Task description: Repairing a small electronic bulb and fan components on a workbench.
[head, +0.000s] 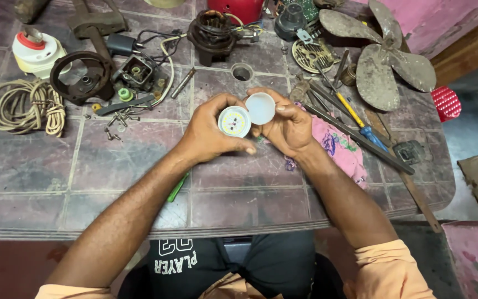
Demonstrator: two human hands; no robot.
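Both hands are up over the middle of the tiled worktop (139, 155), close together. The left hand (208, 135) wraps its fingers around a round bulb base (234, 121), face up, showing a white disc with small yellow chips on it. The right hand (289, 128) pinches a white dome cover (260, 108) between thumb and fingertips, holding it tilted just beside the base, the two rims touching or very nearly so.

Under the right wrist lies a pink flowered cloth (344, 149). Right of it, a yellow-and-blue screwdriver (358, 122) lies among long metal tools, and beyond those, at the far right, rests a rusty fan blade (385, 58). A red ribbed cap (446, 103) sits off the worktop's right edge.

On the left side, a coil of pale cord (20, 105) lies near a dark round motor housing (81, 76), with a white and red plastic part (34, 51) farther back. Loose screws (118, 119) are scattered just near of the housing. At the far middle stands a dark wound motor coil (212, 32). A green stick-like tool (177, 188) pokes out beneath the left forearm, near the worktop's near edge.
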